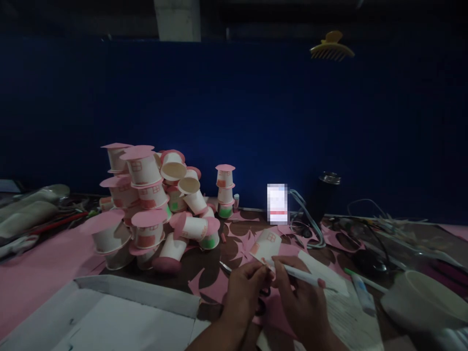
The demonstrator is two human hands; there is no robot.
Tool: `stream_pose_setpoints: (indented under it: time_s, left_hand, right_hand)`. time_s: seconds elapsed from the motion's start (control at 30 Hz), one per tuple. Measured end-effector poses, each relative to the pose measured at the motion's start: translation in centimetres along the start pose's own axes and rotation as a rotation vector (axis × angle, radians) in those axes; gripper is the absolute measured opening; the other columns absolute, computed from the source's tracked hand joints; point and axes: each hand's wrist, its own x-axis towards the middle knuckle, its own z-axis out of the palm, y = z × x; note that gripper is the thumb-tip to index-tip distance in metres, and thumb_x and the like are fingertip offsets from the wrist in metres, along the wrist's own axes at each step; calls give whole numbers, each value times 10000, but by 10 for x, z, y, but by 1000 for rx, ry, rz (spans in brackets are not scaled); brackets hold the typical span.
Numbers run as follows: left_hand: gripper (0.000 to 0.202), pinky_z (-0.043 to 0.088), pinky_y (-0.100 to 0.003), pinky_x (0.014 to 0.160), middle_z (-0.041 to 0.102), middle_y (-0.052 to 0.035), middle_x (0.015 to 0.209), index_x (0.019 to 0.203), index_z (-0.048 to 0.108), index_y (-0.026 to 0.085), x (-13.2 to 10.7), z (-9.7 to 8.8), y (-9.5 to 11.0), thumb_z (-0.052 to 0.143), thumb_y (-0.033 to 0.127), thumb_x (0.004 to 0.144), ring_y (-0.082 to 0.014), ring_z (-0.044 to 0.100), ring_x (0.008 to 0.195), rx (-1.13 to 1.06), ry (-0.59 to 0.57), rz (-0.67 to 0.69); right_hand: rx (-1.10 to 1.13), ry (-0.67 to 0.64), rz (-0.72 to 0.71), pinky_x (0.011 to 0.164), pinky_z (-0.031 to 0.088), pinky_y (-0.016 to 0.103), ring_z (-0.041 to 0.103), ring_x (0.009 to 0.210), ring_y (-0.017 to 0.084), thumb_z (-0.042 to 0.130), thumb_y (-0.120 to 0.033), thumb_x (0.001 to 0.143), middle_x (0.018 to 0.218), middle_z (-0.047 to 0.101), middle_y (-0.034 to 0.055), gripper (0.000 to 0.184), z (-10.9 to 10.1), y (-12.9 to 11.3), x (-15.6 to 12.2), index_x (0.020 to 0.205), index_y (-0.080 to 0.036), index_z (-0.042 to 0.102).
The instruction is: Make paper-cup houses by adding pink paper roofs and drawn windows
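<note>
My left hand (244,287) is closed on the rim of a white paper cup (266,246) with an orange window drawn on it, tipped on its side above the table. My right hand (303,297) pinches a white pen (303,277) whose tip meets the cup's rim near my left fingers. Both hands sit close together at the lower centre. Pink paper (223,287) with round holes cut out lies under them.
A heap of finished cup houses with pink roofs (153,209) stands at the left, a small stack (225,191) behind. A white open box (120,312) lies at the front left. A lit phone (277,204), cables, a dark tumbler (325,195), a glue tube (360,292) and a white bowl (420,297) are at the right.
</note>
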Motion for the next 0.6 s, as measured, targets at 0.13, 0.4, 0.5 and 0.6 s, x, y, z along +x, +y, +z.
stream_pose_setpoints:
  time_s: [0.13,0.4,0.5,0.6]
  left_hand:
    - [260,412,-218,551,634,-31,651,679,672,130,3,-2,-6,648,386,716,-122,545,567,-100,2,-66]
    - [298,433,-213,574,656,-54,681,722,703,108,4,0,-3,701,403,678,-123,575,598,-199,-2,-77]
    - [311,434,-214,564,662,-64,688,736,711,104,2,0,-2,707,408,674,-129,582,599,-187,3,-67]
    - [322,439,-214,562,662,-63,676,711,711,101,1,0,0,723,417,652,-130,582,592,-195,7,-67]
  right_hand:
    - [-47,15,71,566,510,247,644,604,151,442,-325,901,714,666,34,229,-3,-4,3,822,-205,620]
    - [26,-21,16,579,521,246,664,632,152,459,-300,898,739,656,33,181,0,-1,4,844,-197,598]
    - [13,-4,17,554,517,235,673,648,154,458,-296,900,747,659,40,177,1,0,4,853,-196,596]
    - [16,-31,47,491,498,220,669,605,148,458,-299,899,732,656,36,182,1,1,3,840,-195,595]
